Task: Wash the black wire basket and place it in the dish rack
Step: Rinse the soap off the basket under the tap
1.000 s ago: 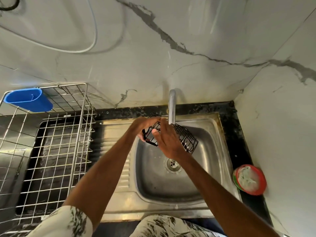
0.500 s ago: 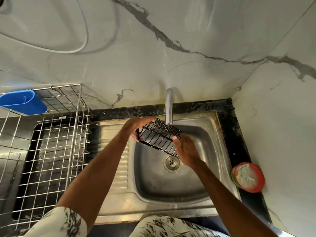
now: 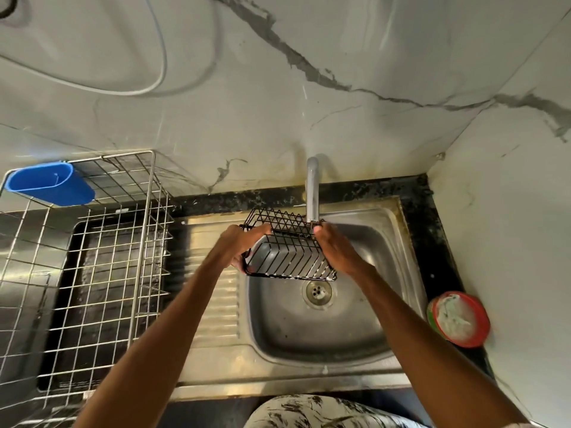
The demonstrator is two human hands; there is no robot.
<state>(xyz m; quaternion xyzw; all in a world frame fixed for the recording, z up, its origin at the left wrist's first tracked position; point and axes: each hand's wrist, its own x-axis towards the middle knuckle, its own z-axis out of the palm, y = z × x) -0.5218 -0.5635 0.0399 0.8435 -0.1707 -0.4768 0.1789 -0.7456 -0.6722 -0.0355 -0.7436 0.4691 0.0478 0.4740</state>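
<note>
Head view: basket (image 3: 287, 251) is held in the air over the sink (image 3: 309, 341), just under the tap (image 3: 312, 193) spout, above and behind the drain. Left hand (image 3: 239, 245) grips its left end with fingers curled round the end wires. Right hand (image 3: 336, 251) holds the right end, though its fingertips are hidden behind the frame. Can't tell if water is running. Long axis runs left-right between the hands, the open side faces up toward the camera, and the zigzag back wall is on the far side by the tap. Handling, my read: light, stiff coated wire, not fragile, probably slippery when wet. Take it by the short end walls or the rim wire, as now, since the thin floor wires give poor purchase. Rack (image 3: 102, 273) stands on the bench left of the sink, well apart from the basket.
</note>
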